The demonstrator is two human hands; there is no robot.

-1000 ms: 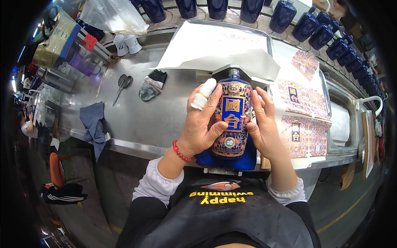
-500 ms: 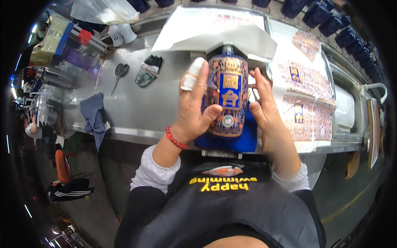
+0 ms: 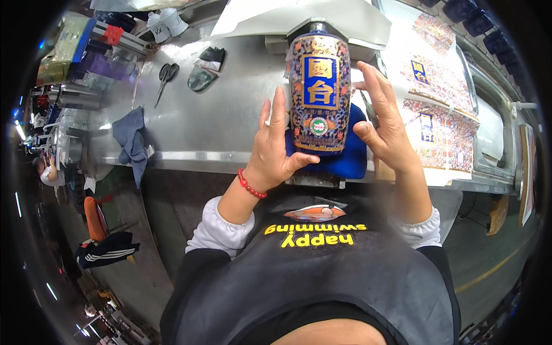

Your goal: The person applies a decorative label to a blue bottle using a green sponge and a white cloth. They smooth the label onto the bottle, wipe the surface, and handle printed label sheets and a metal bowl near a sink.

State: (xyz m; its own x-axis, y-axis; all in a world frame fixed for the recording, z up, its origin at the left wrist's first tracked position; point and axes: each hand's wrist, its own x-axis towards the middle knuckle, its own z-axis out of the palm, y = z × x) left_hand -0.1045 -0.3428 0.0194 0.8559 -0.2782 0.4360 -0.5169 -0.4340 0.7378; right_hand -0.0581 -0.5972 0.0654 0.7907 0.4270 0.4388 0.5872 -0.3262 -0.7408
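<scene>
A dark blue bottle (image 3: 320, 129) with a gold and flowered pattern and a blue label panel lies face up over a bright blue cloth-like pad (image 3: 355, 164), neck pointing away from me. My left hand (image 3: 275, 144) is at the bottle's left side, fingers stretched upward and thumb reaching along its base. Whether that thumb touches the bottle I cannot tell. My right hand (image 3: 388, 126) stands to the right with fingers spread, a gap between it and the bottle. Neither hand is wrapped around it.
Printed patterned sheets (image 3: 440, 118) lie at the right, and a large white sheet (image 3: 305, 14) at the back. Scissors (image 3: 166, 75), a camouflage-patterned piece (image 3: 201, 79) and a grey-blue cloth (image 3: 132, 141) rest on the metal bench (image 3: 224, 106) to the left. Dark blue containers (image 3: 497, 46) stand far right.
The whole view has shifted, with bench items higher in the picture. The bottle sits farther from me and its lower front shows more fully. My left hand has slipped down along its side.
</scene>
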